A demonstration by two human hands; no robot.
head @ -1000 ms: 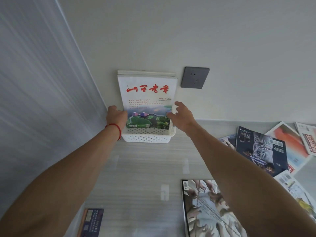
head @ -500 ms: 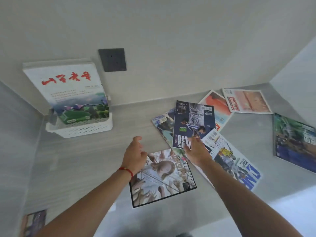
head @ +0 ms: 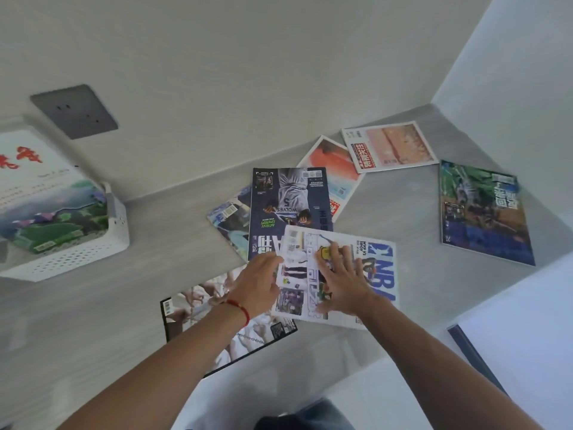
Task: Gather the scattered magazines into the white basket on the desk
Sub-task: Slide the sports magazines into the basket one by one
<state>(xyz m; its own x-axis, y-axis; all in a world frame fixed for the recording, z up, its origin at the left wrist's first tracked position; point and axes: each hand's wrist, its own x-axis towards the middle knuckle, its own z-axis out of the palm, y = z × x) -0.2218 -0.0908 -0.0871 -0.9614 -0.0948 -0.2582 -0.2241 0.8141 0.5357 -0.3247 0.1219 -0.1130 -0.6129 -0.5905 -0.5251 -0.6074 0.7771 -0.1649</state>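
The white basket [head: 77, 256] stands at the desk's left against the wall, and a white magazine with red characters [head: 40, 193] stands upright in it. Both my hands are on a white NBA magazine [head: 381, 265] at the desk's middle. My left hand [head: 260, 280] grips its left edge. My right hand [head: 344, 280] lies on its cover with fingers spread. This magazine overlaps a dark basketball magazine [head: 288, 200] and a magazine showing many hands [head: 198, 315].
More magazines lie on the grey desk: a bluish one [head: 231, 218] under the dark one, an orange-red one [head: 335, 169], a pink one [head: 393, 145], and a blue-green one [head: 483, 212] at the right. A grey wall socket [head: 74, 111] sits above the basket. A side wall closes the right.
My hands left the basket and came down to the desk's middle. The NBA magazine, earlier partly under the dark one, now lies turned on top of it under both hands.
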